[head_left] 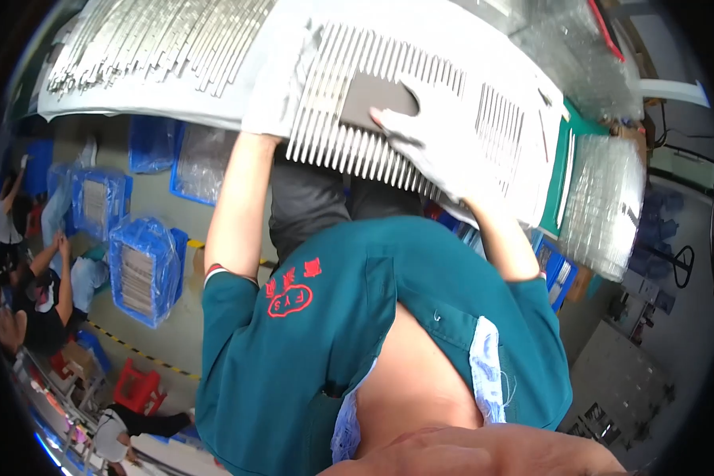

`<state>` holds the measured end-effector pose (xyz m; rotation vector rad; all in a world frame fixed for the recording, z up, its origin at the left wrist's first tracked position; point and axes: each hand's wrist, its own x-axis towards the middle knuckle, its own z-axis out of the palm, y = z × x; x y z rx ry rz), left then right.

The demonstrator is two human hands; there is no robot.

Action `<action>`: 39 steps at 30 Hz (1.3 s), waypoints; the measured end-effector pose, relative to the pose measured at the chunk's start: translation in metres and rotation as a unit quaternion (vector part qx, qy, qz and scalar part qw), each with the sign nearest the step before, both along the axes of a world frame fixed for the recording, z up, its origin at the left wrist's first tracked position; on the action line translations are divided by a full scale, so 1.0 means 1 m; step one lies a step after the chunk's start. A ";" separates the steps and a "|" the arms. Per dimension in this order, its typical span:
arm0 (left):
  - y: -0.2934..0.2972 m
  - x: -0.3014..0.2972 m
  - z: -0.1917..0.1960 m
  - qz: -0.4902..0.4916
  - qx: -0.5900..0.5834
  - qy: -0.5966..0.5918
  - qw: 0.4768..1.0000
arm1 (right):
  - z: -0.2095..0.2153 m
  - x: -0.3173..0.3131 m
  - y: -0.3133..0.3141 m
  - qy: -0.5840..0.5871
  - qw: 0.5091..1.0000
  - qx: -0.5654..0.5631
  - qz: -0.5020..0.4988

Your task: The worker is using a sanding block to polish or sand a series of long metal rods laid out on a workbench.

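A row of thin silver metal strips [333, 147] lies side by side on a white-covered table [222, 111]. My right hand [440, 139], in a white glove with a bare thumb tip, grips a flat dark brown rectangular pad [365, 99]. The pad rests on top of the strips, with my thumb at its near side and my fingers by its right end. At the left end of the row, my white-gloved left hand [274, 99] lies stretched out along the strips. Its fingertips blend into the white cover. More strips [500, 119] show to the right of my right hand.
Many loose metal strips [159, 40] are spread at the far left of the table. Clear plastic-wrapped bundles [599, 198] stand at the right. Blue crates [143, 270] sit on the floor at left, near a red stool [139, 389] and other people [44, 293].
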<state>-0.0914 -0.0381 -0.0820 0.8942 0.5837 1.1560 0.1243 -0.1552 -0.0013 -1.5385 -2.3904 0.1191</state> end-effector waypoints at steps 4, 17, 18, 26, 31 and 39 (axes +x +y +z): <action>0.008 -0.013 -0.024 0.002 0.109 0.223 0.969 | 0.018 0.012 -0.020 -0.064 0.981 -0.151 -0.099; -0.003 0.004 -0.013 -0.005 0.005 -0.026 1.000 | -0.010 -0.005 0.010 0.015 1.000 0.003 -0.020; -0.003 0.004 -0.013 -0.003 -0.001 -0.023 1.000 | -0.007 0.003 0.001 0.009 0.999 -0.015 -0.046; -0.002 0.005 -0.005 0.005 0.033 0.029 0.999 | -0.016 0.065 -0.047 0.016 0.989 -0.001 -0.148; -0.001 0.003 -0.007 -0.013 0.025 -0.023 0.999 | -0.028 0.071 -0.051 0.012 0.990 -0.030 -0.141; 0.002 0.003 -0.008 -0.022 0.006 -0.040 0.999 | -0.030 0.069 -0.048 0.032 0.990 -0.029 -0.138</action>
